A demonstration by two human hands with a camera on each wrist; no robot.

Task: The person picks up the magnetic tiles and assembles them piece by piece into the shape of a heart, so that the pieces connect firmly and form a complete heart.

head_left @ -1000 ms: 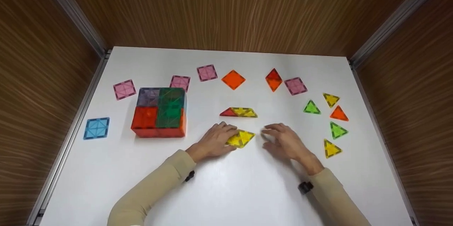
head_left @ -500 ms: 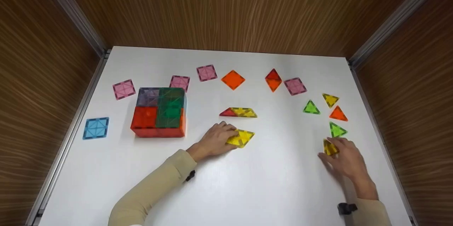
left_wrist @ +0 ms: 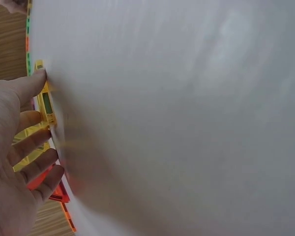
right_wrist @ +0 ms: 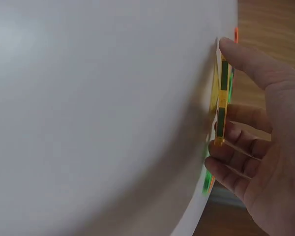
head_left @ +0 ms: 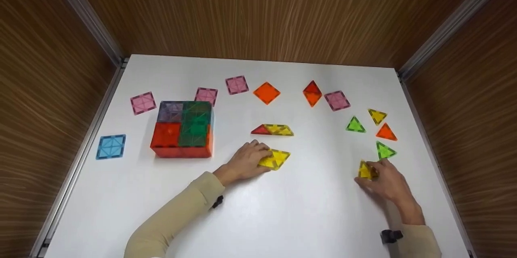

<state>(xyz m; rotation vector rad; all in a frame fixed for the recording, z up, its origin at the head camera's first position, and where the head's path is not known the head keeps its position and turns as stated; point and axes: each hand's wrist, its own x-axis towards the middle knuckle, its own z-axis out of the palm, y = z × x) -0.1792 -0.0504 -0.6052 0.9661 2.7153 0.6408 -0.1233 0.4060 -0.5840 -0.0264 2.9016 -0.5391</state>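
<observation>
My left hand (head_left: 245, 161) grips the left part of a pair of joined yellow triangular magnetic tiles (head_left: 278, 158) lying on the table, and its fingers cover that end. In the left wrist view, the thumb touches the near edge of the yellow tiles (left_wrist: 46, 105). At the right side, my right hand (head_left: 388, 183) pinches a yellow triangular magnetic tile (head_left: 365, 170) between thumb and fingers. The right wrist view shows this yellow tile (right_wrist: 222, 98) edge-on, slightly off the table. Just above the left hand lies a flat strip of red and yellow triangles (head_left: 273, 130).
A box-like block of red, green and purple tiles (head_left: 166, 135) stands left. Green (head_left: 385, 151), orange (head_left: 386, 132) and yellow triangles (head_left: 377, 116) lie at right. Pink squares (head_left: 337, 100), an orange square (head_left: 266, 93) and a red-orange diamond (head_left: 312, 93) lie along the back; a blue square (head_left: 111, 147) is far left.
My right hand has moved from beside the joined yellow tiles to the right, taken hold of the front yellow triangle and shifted it slightly left. The left hand has stayed in place.
</observation>
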